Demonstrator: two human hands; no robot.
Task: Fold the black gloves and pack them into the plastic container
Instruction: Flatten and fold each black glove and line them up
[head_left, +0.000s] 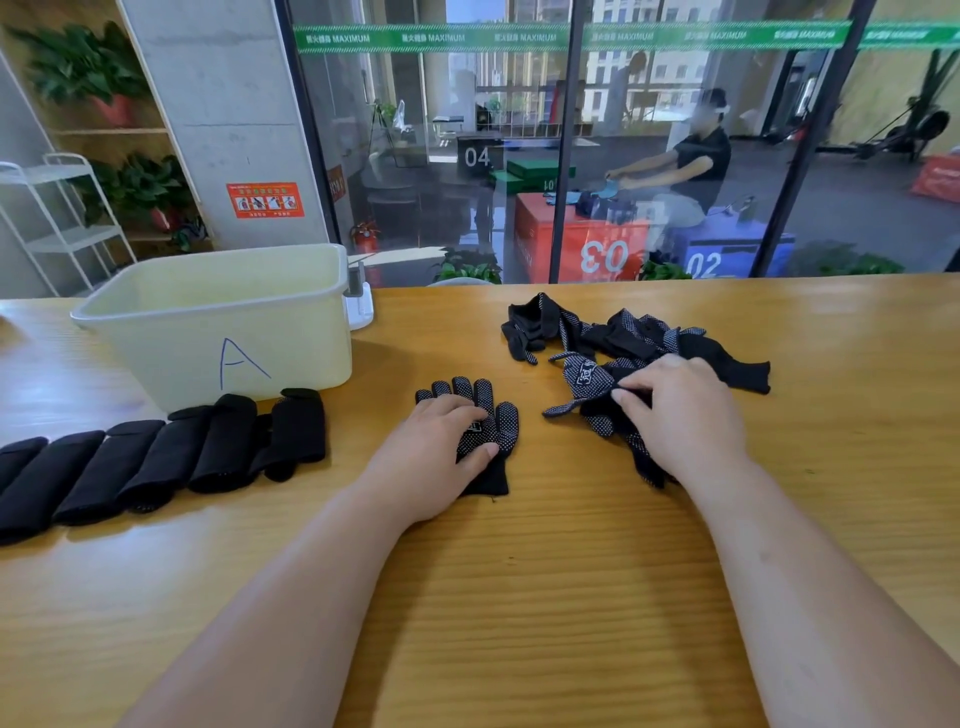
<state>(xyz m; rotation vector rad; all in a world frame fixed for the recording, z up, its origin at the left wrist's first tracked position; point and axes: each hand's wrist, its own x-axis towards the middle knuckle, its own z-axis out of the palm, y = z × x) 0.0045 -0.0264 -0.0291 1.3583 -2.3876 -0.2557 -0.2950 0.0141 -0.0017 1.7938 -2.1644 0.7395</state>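
Currently | flat glove (491, 415) mid-table (519, 597), left hand (434, 449) pressing it, fingers straight | crumpled glove (584, 384) beside loose pile (623, 332), right hand (680, 415) pinching it | likely light, limp, dotted palm grippy; take by cuff | container (218, 322) far left

Light: we see daylight through the glass wall (441, 130), upper frame.
Glare: reflections there; sheen on the table (519, 597).
Edges: bowed.
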